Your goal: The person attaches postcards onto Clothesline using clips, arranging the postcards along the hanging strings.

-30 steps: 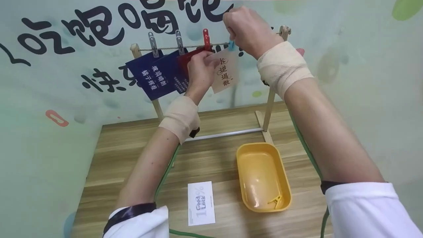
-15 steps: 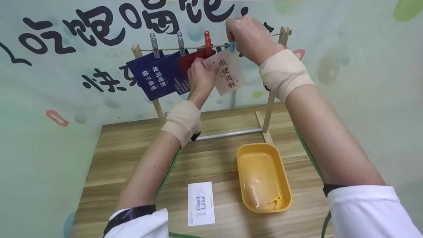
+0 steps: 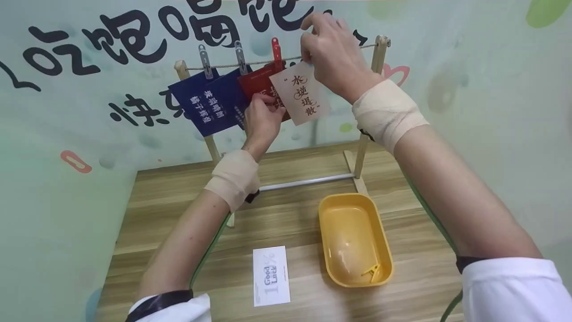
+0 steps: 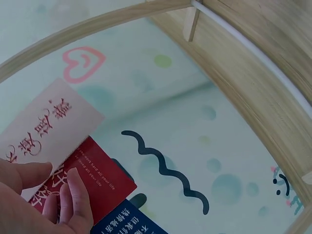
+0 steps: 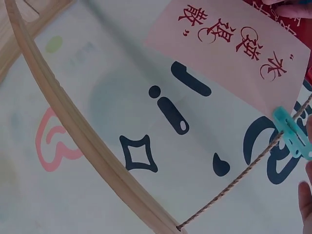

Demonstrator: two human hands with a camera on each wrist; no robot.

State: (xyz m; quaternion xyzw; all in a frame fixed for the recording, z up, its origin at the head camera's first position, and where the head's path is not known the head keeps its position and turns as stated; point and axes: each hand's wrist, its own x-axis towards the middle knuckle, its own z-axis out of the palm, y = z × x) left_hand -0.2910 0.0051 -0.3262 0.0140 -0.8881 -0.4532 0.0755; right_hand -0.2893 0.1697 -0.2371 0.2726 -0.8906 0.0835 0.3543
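Note:
A pale pink card point(image 3: 300, 96) with brown-red characters hangs from the rope point(image 5: 234, 182) by a light-blue clothespin point(image 5: 291, 131). My right hand point(image 3: 336, 60) is up at that clothespin; its fingertips point(image 5: 305, 195) stand apart around the pin's handle end in the right wrist view. My left hand point(image 3: 262, 117) is at the lower left side of the pink card, in front of a red card point(image 3: 257, 82). In the left wrist view its thumb and fingers point(image 4: 77, 192) are spread apart with nothing pinched between them.
Two dark blue cards point(image 3: 208, 105) hang at left under grey clothespins point(image 3: 204, 61); a red clothespin point(image 3: 276, 53) holds the red card. Below, a yellow tray point(image 3: 325, 232) holds a yellow clip point(image 3: 373, 271). A white card point(image 3: 271, 276) lies left of it. Wooden posts point(image 3: 380, 53) carry the rope.
My left hand has let go of the pink card and moved down and left. The right hand's fingers have loosened from the blue clothespin, and the pink card hangs from it.

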